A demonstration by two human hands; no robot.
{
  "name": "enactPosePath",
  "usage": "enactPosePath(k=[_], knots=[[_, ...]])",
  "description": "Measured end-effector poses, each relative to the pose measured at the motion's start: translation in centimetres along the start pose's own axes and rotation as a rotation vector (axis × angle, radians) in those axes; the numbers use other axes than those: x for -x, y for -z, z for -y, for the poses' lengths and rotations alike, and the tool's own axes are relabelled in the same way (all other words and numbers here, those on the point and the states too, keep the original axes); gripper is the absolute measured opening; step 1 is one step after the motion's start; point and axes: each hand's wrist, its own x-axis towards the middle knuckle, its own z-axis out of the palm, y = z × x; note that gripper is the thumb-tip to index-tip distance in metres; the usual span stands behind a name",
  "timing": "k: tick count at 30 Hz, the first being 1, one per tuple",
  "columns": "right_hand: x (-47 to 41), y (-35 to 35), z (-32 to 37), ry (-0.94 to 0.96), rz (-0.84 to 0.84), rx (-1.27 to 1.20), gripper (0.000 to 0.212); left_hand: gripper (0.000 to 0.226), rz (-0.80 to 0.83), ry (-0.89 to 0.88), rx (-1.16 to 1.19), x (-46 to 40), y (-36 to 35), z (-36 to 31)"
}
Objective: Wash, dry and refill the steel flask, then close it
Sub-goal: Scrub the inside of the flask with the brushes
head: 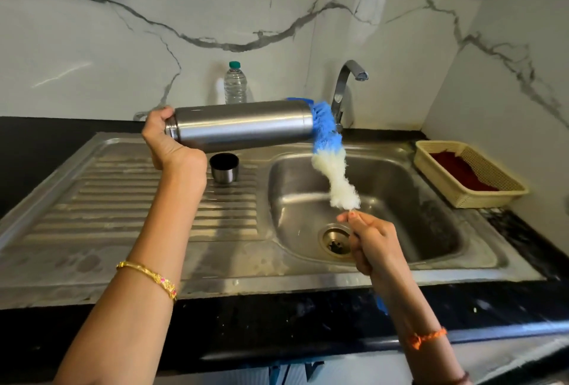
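Now we're mid-wash, by the look of it. The left hand (167,138) grips the cylindrical brushed-steel flask (243,124) by one end and holds it sideways, near level, above the ribbed steel draining board (123,200). The flask's far end points toward the curved chrome tap (345,89). The right hand (374,240) is curled round the thin handle of a long blue-and-white bristle bottle brush (329,157), whose blue tip touches that far end of the flask, over the steel sink basin (431,230). Whether the bristles sit inside the mouth or just against it, I cannot tell.

No water runs from the tap. The small steel cup-shaped lid (224,167) stands apart on the draining board, so the flask is not closed. A clear plastic water bottle with a green cap (235,83) waits upright by the wall, perhaps for the refill. I'd judge scrubbing is under way, with rinsing, drying, refilling and closing all left to do.
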Motion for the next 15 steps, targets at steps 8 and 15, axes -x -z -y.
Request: enactPosePath(k=[8, 15], knots=[[1.0, -3.0, -1.4, 0.138, 0.211, 0.268, 0.028, 0.015, 0.008, 0.032, 0.003, 0.4, -0.1, 0.5], [0.3, -2.8, -3.3, 0.152, 0.136, 0.273, 0.027, 0.015, -0.009, -0.154, -0.043, -2.6, 0.2, -2.6]])
